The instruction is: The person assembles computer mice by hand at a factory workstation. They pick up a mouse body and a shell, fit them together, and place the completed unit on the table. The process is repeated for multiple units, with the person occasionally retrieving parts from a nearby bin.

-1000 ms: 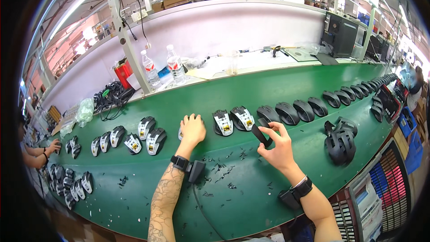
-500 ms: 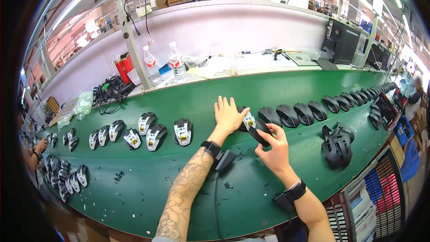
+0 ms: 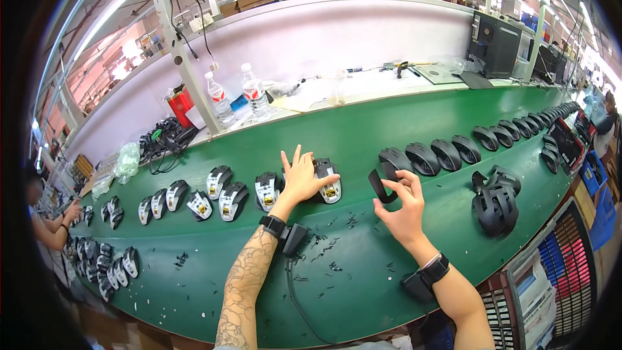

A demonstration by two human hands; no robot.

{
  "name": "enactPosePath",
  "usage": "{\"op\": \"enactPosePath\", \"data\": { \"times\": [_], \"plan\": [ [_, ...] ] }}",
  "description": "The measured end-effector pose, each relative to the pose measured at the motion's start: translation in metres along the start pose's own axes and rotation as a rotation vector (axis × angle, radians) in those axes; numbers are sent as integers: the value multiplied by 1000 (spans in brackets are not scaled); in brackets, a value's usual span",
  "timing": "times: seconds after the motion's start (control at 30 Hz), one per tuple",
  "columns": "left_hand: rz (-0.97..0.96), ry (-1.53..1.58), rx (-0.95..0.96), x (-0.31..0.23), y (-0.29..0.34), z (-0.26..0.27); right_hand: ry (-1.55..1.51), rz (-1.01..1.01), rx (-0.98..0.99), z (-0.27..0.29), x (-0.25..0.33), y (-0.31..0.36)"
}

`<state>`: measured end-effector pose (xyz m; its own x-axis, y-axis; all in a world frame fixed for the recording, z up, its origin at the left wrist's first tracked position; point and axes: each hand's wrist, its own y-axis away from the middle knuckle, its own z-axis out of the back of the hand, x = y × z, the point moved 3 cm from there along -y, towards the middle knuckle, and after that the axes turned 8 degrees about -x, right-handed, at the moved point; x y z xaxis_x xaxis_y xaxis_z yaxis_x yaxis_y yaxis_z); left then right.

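My left hand (image 3: 303,178) lies palm down over the green bench, fingers spread. Its thumb rests on or just above an uncovered computer mouse (image 3: 327,189), which shows a silver-white inside and a yellow label. Left of the hand sits another uncovered mouse (image 3: 267,189). My right hand (image 3: 403,206) pinches a thin, curved black mouse cover (image 3: 376,186) between thumb and fingers, held up above the bench. Behind that cover begins a row of closed black mice (image 3: 424,159). Whether the left palm touches anything is hidden.
Uncovered mice (image 3: 233,201) stand in groups to the left. Small black screws or scraps (image 3: 324,241) are scattered nearer me. Loose black covers (image 3: 495,204) are piled at right. Water bottles (image 3: 254,94) stand on the back shelf. A person (image 3: 52,220) works at far left.
My left hand has moved left, and the uncovered mouse by it now sits farther left. My right hand has lifted the black cover away from that mouse and turned it more upright.
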<state>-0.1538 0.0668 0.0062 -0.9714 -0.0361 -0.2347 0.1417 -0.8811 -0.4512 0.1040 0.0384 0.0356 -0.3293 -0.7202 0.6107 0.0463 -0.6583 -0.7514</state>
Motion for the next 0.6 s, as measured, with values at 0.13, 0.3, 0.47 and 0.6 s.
{"op": "enactPosePath", "data": {
  "times": [0.13,0.3,0.47,0.6],
  "plan": [
    [86,646,-78,-24,15,31,-9,9,-14,1,4,-2],
    [414,1148,-229,-40,28,30,-33,43,24,0,13,-4],
    [815,1655,132,-57,40,23,-100,34,113,-4,25,3],
    [807,1789,187,-68,49,22,-85,42,120,-7,32,8]
  ]
}}
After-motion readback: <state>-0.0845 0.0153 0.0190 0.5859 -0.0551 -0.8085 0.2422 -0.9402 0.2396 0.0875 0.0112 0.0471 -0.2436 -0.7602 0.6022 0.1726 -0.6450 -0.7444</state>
